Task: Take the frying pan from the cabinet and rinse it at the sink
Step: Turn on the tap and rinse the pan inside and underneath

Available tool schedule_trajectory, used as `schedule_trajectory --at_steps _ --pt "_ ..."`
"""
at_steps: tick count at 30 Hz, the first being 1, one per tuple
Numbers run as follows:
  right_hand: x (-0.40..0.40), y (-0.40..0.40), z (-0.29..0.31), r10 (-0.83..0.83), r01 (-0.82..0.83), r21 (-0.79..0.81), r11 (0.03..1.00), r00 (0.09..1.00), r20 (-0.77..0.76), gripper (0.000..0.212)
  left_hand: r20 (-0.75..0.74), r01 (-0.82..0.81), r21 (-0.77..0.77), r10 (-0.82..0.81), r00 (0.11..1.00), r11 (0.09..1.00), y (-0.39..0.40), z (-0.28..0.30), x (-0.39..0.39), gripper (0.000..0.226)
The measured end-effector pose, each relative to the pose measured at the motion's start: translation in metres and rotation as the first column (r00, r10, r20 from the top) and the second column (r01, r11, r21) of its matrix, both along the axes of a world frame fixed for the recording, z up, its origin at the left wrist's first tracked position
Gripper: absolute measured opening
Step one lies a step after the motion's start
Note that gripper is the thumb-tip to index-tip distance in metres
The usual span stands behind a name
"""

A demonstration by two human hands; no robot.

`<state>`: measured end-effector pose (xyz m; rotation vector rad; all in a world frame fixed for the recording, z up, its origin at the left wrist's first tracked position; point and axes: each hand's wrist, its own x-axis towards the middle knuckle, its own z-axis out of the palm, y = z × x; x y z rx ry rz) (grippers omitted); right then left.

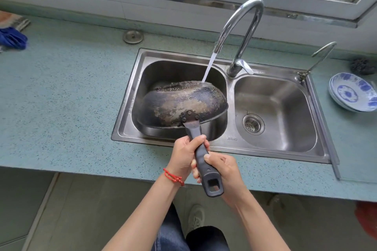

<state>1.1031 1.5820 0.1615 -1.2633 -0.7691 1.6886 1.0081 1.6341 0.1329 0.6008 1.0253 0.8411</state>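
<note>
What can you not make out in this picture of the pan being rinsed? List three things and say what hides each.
- Head view: inside of the frying pan, turned away, underside up.
- Head view: left basin drain, covered by the pan.
- Head view: blue cloth, cut off by the left edge.

Metal, stone-look counter and glazed ware around a scorched pan.

The pan (pixel 183 104) shows a dull, blackened, patchy metal underside, wet and beaded at its top; its handle (pixel 204 161) looks matt dark plastic. The sink (pixel 273 108) is brushed steel, the tap (pixel 242 32) polished chrome. The counter (pixel 67 91) is speckled blue-green and matt. At right, plates (pixel 353 91) are glossy glazed ceramic.
</note>
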Motion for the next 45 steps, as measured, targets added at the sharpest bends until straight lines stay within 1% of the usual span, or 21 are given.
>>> schedule_trajectory --at_steps 3,5,7,9,11,12,13,14,18,21,23,25,27,29,30,32,34,35,38,42,45 --pt "0.01 0.004 0.013 0.089 -0.091 -0.051 0.995 0.995 -0.035 0.02 -0.1 -0.011 0.104 0.022 0.995 0.995 0.002 0.006 0.001 0.035" --pt "0.016 0.008 0.024 0.145 -0.143 -0.085 0.986 0.989 0.009 0.016 -0.177 -0.038 0.154 0.066 0.982 0.987 0.005 0.007 0.001 0.037" --pt "0.016 0.011 0.032 0.178 -0.156 -0.156 0.975 0.974 0.14 0.016 -0.251 -0.051 0.193 0.099 0.963 0.98 0.007 0.004 0.002 0.032" --pt "0.008 0.009 0.033 0.194 -0.125 -0.229 0.965 0.931 0.31 0.013 -0.332 -0.032 0.227 0.108 0.937 0.973 0.008 0.002 0.004 0.025" --pt "0.0 0.006 0.029 0.198 -0.098 -0.212 0.972 0.828 0.525 0.009 -0.389 -0.003 0.242 0.1 0.916 0.97 0.009 0.002 0.007 0.024" --pt "-0.003 0.004 0.026 0.171 -0.082 -0.174 0.981 0.784 0.597 0.015 -0.402 0.008 0.247 0.095 0.911 0.969 0.011 0.001 0.007 0.025" --pt "-0.005 0.002 0.023 0.129 -0.061 -0.131 0.99 0.776 0.617 0.02 -0.408 0.024 0.252 0.083 0.909 0.967 0.011 0.002 0.008 0.025" --pt "-0.006 0.0 0.021 0.087 -0.034 -0.098 0.995 0.792 0.605 0.023 -0.402 0.04 0.258 0.07 0.913 0.965 0.012 0.001 0.008 0.024" --pt "-0.006 -0.005 0.016 -0.028 0.06 -0.051 0.997 0.871 0.49 0.019 -0.338 0.056 0.262 0.037 0.94 0.963 0.01 -0.003 0.008 0.023" --pt "-0.003 -0.008 0.014 -0.05 0.067 -0.023 0.998 0.898 0.437 0.017 -0.218 -0.012 0.215 0.06 0.974 0.976 0.004 -0.003 0.012 0.017" --pt "-0.001 -0.011 0.014 -0.056 0.062 -0.003 0.998 0.921 0.384 0.015 -0.046 -0.104 0.097 0.108 0.993 0.99 0.0 -0.007 0.015 0.012" --pt "0.001 -0.013 0.014 -0.048 0.045 0.017 0.999 0.946 0.32 0.012 0.234 -0.13 -0.103 0.151 0.96 0.986 -0.004 -0.01 0.015 0.004" --pt "0.002 -0.015 0.013 -0.038 0.033 0.022 0.999 0.959 0.282 0.021 0.498 -0.049 -0.263 0.18 0.848 0.963 -0.007 -0.013 0.015 0.037" --pt "0.005 -0.017 0.01 -0.04 0.041 0.001 0.999 0.972 0.232 0.029 0.613 0.003 -0.319 0.204 0.763 0.948 -0.01 -0.015 0.014 0.062" --pt "0.006 -0.019 0.009 -0.044 0.047 -0.008 0.999 0.98 0.195 0.029 0.626 0.005 -0.315 0.204 0.753 0.949 -0.011 -0.017 0.013 0.066" --pt "0.01 -0.023 0.008 -0.043 0.046 -0.027 0.999 0.992 0.12 0.026 0.58 0.013 -0.281 0.159 0.799 0.96 -0.011 -0.014 0.012 0.064" --pt "0.014 -0.027 0.007 -0.029 0.032 -0.06 0.998 0.998 0.052 0.032 0.463 0.015 -0.232 0.097 0.881 0.973 -0.012 -0.01 0.009 0.048" --pt "0.016 -0.028 0.007 -0.019 0.021 -0.072 0.997 0.999 0.026 0.037 0.422 0.017 -0.211 0.076 0.904 0.977 -0.011 -0.008 0.008 0.038" --pt "0.018 -0.028 0.005 0.014 -0.015 -0.086 0.996 1.0 -0.011 0.041 0.376 0.026 -0.18 0.044 0.926 0.983 -0.012 -0.005 0.006 0.027" --pt "0.021 -0.022 0.007 0.09 -0.084 -0.083 0.993 0.994 0.069 0.03 0.301 0.001 -0.16 0.048 0.952 0.987 -0.012 -0.002 0.004 0.022" --pt "0.025 -0.019 0.013 0.186 -0.175 -0.077 0.982 0.965 0.182 0.014 0.216 -0.005 -0.117 0.031 0.976 0.993 -0.013 0.002 0.003 0.008"
